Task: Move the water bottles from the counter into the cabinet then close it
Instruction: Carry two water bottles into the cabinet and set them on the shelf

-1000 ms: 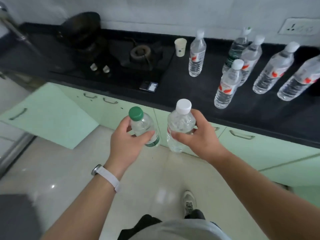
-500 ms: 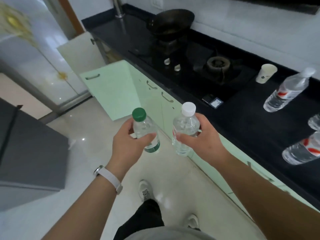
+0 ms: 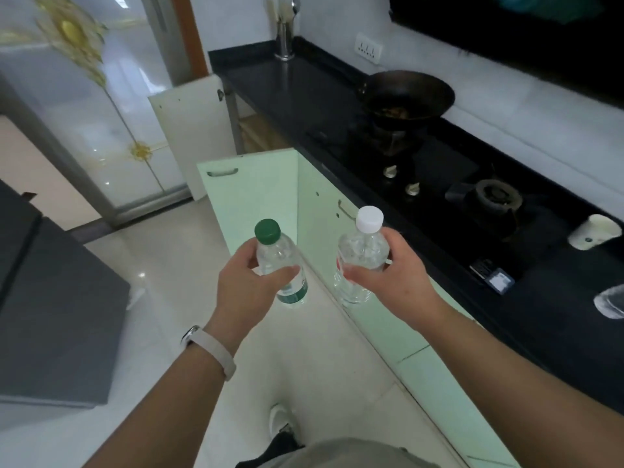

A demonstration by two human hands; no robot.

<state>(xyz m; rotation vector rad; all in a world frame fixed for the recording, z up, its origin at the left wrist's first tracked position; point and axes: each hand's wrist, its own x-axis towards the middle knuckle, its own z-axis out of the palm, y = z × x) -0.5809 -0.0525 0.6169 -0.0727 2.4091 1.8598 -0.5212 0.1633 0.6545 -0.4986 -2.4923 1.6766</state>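
The left hand (image 3: 243,285) grips a green-capped bottle (image 3: 277,254) with a green label. The right hand (image 3: 395,278) grips a white-capped bottle (image 3: 363,251) with a red label. The writing is too blurred to read.

1. Black desk (image 3: 304,86) is running along the white wall, from the far corner out to the right edge.
2. Steel utensil holder (image 3: 284,38) is standing at its far end.
3. Gas hob (image 3: 439,163) is sitting mid-desk, with a dark wok (image 3: 408,92) resting on the far burner and the near burner (image 3: 498,197) sitting beside it.
4. Paper cup (image 3: 594,231) is standing right of the hob. Small dark device (image 3: 494,280) is lying near the front edge.
5. Clear bottle (image 3: 609,302) is showing partly at the right edge.
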